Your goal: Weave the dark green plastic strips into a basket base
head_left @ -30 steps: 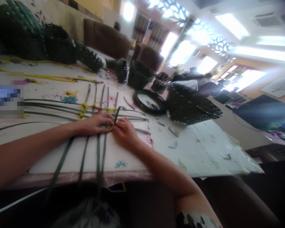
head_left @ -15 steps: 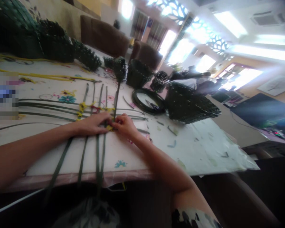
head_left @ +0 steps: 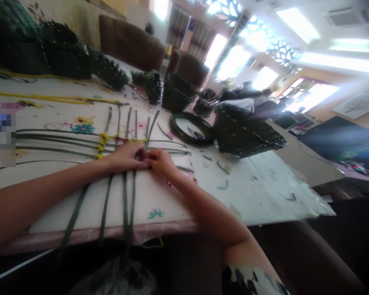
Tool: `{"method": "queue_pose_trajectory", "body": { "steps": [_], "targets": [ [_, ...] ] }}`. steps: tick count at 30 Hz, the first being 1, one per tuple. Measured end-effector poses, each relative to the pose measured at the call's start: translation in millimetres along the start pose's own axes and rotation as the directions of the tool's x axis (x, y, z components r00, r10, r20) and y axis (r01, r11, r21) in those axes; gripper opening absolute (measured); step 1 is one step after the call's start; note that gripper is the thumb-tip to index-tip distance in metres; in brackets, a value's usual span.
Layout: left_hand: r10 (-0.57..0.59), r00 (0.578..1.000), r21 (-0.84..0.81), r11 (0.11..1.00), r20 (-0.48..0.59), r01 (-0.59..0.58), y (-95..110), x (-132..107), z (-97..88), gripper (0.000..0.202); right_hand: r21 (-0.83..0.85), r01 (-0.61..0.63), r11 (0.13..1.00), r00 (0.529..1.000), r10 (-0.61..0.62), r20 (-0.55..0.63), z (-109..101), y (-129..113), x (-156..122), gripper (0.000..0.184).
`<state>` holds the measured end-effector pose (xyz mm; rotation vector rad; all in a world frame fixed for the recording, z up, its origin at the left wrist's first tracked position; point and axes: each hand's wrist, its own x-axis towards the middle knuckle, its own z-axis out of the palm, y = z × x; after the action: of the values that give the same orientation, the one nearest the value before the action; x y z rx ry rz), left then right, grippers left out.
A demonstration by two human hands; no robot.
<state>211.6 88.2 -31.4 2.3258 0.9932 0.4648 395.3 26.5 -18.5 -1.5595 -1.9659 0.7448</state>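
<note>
Several long dark green strips [head_left: 127, 192] lie crossed on the flowered tablecloth [head_left: 160, 196], bound at the crossings with yellow cord [head_left: 102, 139]. My left hand [head_left: 127, 157] rests palm down on the crossing, its fingers curled and pressing the strips. My right hand [head_left: 162, 162] meets it from the right, fingers pinched at the same spot on the weave. What the fingertips hold is hidden between the two hands. One green strip [head_left: 152, 125] lies flat on the cloth, running away from my hands.
Several dark woven baskets [head_left: 244, 133] stand along the far side of the table, with a dark ring [head_left: 190, 129] beside them. Yellow cords [head_left: 58, 98] lie at the far left. Leaf scraps [head_left: 223, 186] dot the cloth at right. Brown chairs [head_left: 132, 43] stand behind.
The green strip that stood up between my hands has been laid flat on the table. Both hands closed together over the crossing. The view shifted slightly left.
</note>
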Motion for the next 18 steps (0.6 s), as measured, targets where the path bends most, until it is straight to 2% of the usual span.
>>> {"method": "queue_pose_trajectory", "body": {
  "steps": [3,6,8,12,16,18],
  "targets": [
    [0.001,1.0,0.002,1.0,-0.031,-0.001,-4,2,2.0,0.04,0.137,-0.024,0.99,0.998,0.016,0.06,-7,4,-2,0.019],
    [0.036,0.998,-0.005,0.999,-0.045,-0.036,-6,1,3.8,0.038,0.296,-0.099,0.95,0.987,0.055,0.152,-13,10,-5,0.013],
    [0.06,0.997,-0.023,0.998,-0.044,-0.061,-6,1,4.5,0.038,0.324,-0.125,0.938,0.979,0.063,0.194,-14,13,-6,0.015],
    [0.085,0.995,-0.025,0.996,-0.045,-0.086,-6,3,4.4,0.037,0.265,-0.122,0.956,0.974,0.064,0.217,-11,12,-6,0.017],
    [0.043,0.999,0.033,0.999,0.005,-0.043,-5,6,3.9,0.028,0.146,-0.094,0.985,0.984,0.071,0.161,-10,5,-4,0.023],
    [0.03,1.0,0.044,0.999,-0.001,-0.03,-8,7,4.6,0.028,0.084,-0.09,0.992,0.983,0.075,0.169,-11,1,-3,0.026]
  ]
}}
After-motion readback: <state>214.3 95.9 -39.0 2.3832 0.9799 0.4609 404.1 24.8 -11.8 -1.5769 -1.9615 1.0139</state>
